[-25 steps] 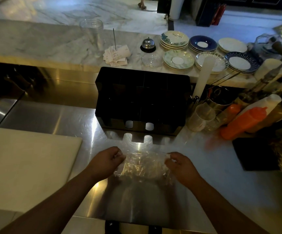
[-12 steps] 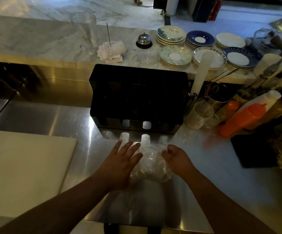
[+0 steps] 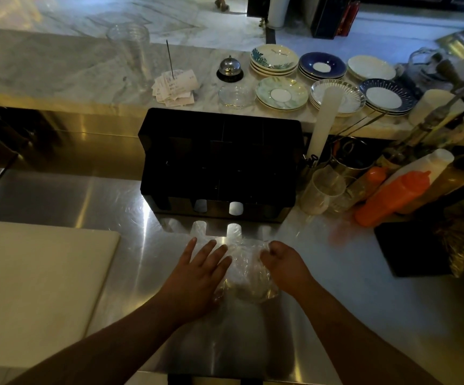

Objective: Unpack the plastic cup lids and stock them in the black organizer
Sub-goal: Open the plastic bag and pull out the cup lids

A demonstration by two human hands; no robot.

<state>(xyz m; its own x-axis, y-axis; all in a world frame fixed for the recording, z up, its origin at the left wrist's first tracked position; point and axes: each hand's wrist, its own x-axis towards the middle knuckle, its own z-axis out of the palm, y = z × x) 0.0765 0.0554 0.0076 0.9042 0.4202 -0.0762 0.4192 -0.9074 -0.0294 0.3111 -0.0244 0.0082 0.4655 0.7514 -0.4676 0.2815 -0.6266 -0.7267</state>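
Note:
A clear plastic bag of cup lids (image 3: 246, 270) lies on the steel counter just in front of me. My left hand (image 3: 197, 276) rests flat on the bag's left side with its fingers spread. My right hand (image 3: 283, 262) is closed on the bag's right edge, pinching the plastic. The lids inside show only as a dim round stack through the film. The black organizer (image 3: 219, 159) stands behind the bag, its compartments dark, with cut-outs along its front base.
A white cutting board (image 3: 36, 276) lies at the left. Orange squeeze bottles (image 3: 392, 198), clear cups (image 3: 322, 190) and a black mat (image 3: 408, 245) crowd the right. The marble ledge behind holds stacked saucers (image 3: 281, 93), a bell (image 3: 229, 68), receipts (image 3: 175, 86) and a tall clear cup (image 3: 129, 48).
My left hand let go of the bag's left edge and now lies flat and spread on the bag. The bag has been drawn in to a tighter bundle. My right hand keeps its grip.

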